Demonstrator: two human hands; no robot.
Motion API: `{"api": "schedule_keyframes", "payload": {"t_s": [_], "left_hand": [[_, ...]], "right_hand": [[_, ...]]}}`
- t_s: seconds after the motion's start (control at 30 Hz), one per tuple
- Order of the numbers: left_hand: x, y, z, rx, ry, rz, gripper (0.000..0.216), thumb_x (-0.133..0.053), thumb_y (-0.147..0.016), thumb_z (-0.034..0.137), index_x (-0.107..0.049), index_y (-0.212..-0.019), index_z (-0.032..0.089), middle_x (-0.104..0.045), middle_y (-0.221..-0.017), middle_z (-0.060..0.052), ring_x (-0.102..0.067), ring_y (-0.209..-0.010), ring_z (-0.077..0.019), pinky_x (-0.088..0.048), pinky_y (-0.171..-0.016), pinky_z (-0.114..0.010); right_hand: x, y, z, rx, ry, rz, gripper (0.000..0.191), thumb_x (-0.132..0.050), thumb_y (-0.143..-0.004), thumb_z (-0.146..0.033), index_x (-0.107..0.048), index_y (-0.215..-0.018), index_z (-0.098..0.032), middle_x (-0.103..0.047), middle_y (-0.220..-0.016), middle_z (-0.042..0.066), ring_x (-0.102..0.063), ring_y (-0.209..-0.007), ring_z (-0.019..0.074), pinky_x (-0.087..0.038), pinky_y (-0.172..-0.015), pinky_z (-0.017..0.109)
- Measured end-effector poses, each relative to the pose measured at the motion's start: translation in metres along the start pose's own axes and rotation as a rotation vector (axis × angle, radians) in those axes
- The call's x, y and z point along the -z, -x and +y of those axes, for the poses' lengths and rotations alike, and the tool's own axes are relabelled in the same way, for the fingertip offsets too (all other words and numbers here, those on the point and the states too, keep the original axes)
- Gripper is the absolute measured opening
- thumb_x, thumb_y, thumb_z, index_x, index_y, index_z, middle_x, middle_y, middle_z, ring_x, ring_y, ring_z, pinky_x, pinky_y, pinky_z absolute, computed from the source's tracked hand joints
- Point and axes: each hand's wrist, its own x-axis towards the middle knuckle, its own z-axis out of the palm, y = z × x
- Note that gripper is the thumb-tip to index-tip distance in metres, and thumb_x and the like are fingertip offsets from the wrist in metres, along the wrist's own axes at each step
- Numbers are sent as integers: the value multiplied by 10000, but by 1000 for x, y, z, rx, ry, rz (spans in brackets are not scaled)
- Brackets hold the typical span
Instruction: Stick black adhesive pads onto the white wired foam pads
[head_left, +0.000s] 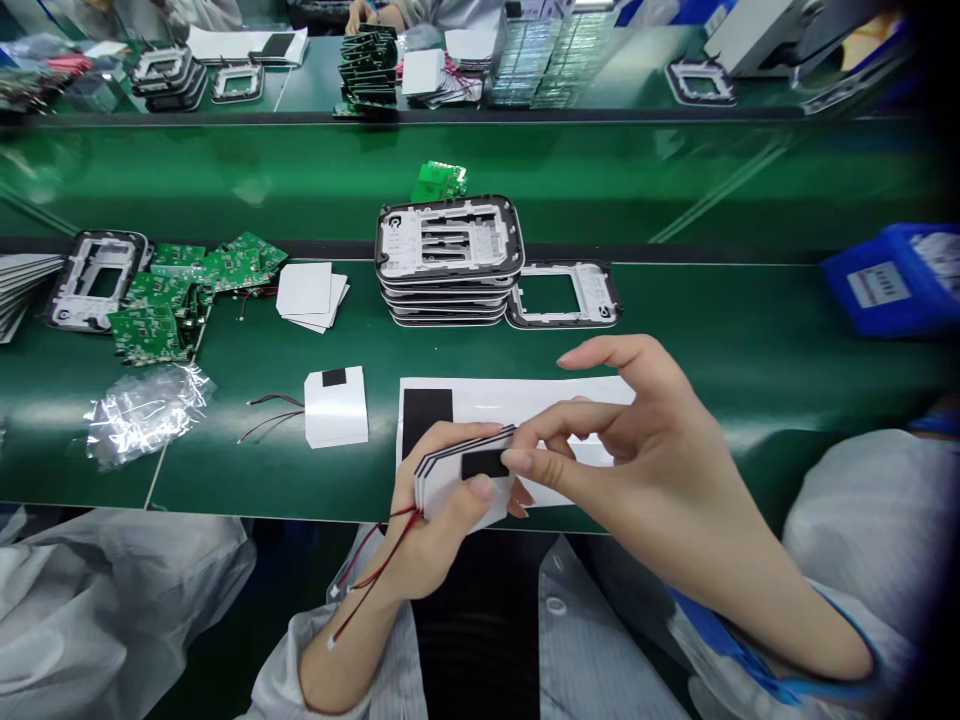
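My left hand [435, 510] is closed around a small stack of flat white wired panels [442, 480], holding it tilted over the table's front edge. Thin red and black wires [375, 575] with small plugs hang from the stack across my wrist. A black rectangular patch [484, 463] lies on the top panel. The thumb and a finger of my right hand [600, 440] pinch at this patch's right end, by the panel's edge; the index finger is raised. Behind both hands is a white sheet [495, 400] with a black rectangle [427, 415]. Another wired panel [336, 415] with a black patch lies to the left.
A stack of plastic frames [450, 265] stands beside a single frame [566, 295]. Green circuit boards [161, 300], white panels [307, 292] and a clear plastic bag [150, 410] lie left. A blue packet [892, 280] sits right. A green partition [330, 180] crosses behind.
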Motion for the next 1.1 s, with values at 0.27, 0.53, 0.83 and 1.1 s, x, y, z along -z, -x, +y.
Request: {"api": "schedule_keyframes", "payload": {"t_s": [0.27, 0.53, 0.83, 1.1], "left_hand": [[-2, 2, -1, 13, -7, 35, 220, -571, -910, 255, -610, -1127, 266, -708, -866, 0, -679, -766, -156, -547, -719, -286], [-2, 0, -3, 16, 20, 71, 210, -588, -899, 255, -645, -1098, 287, -699, -892, 11, -664, -746, -132, -548, -688, -255], [-1, 1, -6, 41, -106, 180, 197, -625, -876, 293, -674, -1067, 300, -693, -1047, 0, -663, -930, -168, -535, -736, -246], [22, -25, -32, 49, -81, 367, 276, -642, -841, 356, -633, -1091, 240, -675, -1083, -40, -660, -932, -218, -540, -790, -334]], "right_hand": [[-2, 2, 1, 24, 36, 7, 392, -697, -756, -218, -344, -905, -297, -679, -606, -87, -577, -445, 152, -511, -435, 299], [-3, 1, 2, -19, 39, 26, 389, -733, -740, -255, -359, -832, -304, -682, -620, -58, -549, -443, 165, -477, -423, 318], [-11, 1, 18, 76, 113, 72, 330, -670, -783, -209, -354, -837, -286, -658, -657, -51, -552, -522, 155, -487, -530, 309], [-12, -41, 69, 45, 253, 116, 355, -754, -681, -475, -515, -750, -222, -464, -681, -27, -491, -686, 171, -444, -605, 311]]}}
